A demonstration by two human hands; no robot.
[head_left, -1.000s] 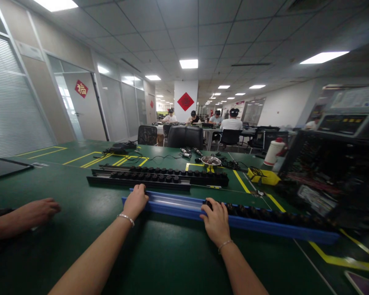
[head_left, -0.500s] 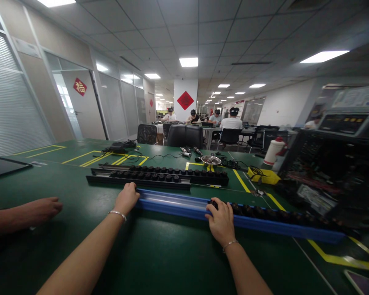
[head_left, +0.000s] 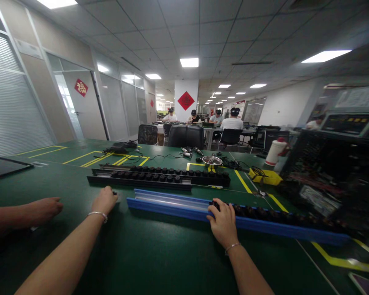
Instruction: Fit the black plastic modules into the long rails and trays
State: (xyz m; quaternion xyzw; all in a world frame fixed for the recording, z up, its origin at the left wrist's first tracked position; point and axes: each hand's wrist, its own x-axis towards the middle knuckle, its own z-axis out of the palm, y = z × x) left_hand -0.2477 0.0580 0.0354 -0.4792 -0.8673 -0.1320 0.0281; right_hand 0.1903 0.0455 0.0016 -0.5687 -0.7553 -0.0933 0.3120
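A long blue channel rail (head_left: 169, 209) lies across the table in front of me, with a row of black round pieces (head_left: 258, 212) in its right part. My right hand (head_left: 224, 221) reaches over the channel, its fingers curled round a black round piece (head_left: 215, 203) at the left end of that row. My left hand (head_left: 105, 199) is off the channel's left end, apart from it and above the table. A small dark piece (head_left: 114, 193) shows at its pinched fingertips; its exact kind is unclear.
Behind the blue channel lie black rails (head_left: 138, 183) with black round pieces. A co-worker's hand (head_left: 44, 211) rests at the left. Further back are a metal bowl (head_left: 212, 160), a yellow tray (head_left: 266, 177) and a white bottle (head_left: 276, 151). Open electronic equipment (head_left: 329, 176) stands right.
My left hand has let go of the blue channel's left end and moved left, with a small dark piece now showing at its fingertips. My right hand stays on the black round piece.
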